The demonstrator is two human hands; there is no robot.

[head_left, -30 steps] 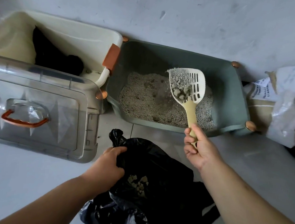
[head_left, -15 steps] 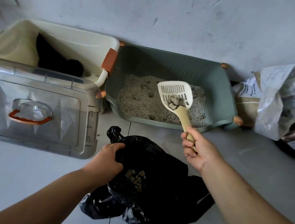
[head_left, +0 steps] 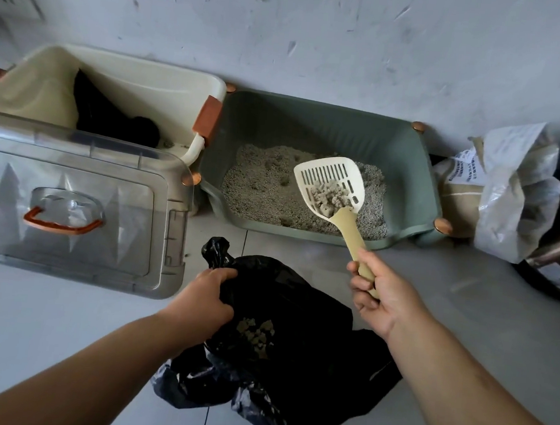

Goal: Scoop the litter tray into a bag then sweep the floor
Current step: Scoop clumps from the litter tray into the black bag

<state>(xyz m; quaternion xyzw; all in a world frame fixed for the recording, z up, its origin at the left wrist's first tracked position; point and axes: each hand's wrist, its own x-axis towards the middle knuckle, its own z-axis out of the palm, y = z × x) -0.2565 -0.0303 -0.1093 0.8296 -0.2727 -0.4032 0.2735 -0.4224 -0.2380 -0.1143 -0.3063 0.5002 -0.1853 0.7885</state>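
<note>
My right hand (head_left: 380, 292) gripped the scoop (head_left: 336, 197), holding clumps (head_left: 329, 199) over the green litter tray (head_left: 420, 177), while my left hand (head_left: 207, 294) clutched the black bag's (head_left: 309, 367) rim on the floor (head_left: 26, 308).

Both forearms (head_left: 89, 365) are reaching forward, the left hand (head_left: 203, 295) gripping the bag (head_left: 291, 376) rim, the right hand (head_left: 383, 297) clasping the scoop (head_left: 347, 221) handle.

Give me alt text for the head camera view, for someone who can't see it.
The right hand holds a scoop of litter clumps over a green tray, while the left hand grips the mouth of a black bag on the floor. A clear box stands at left.
</note>
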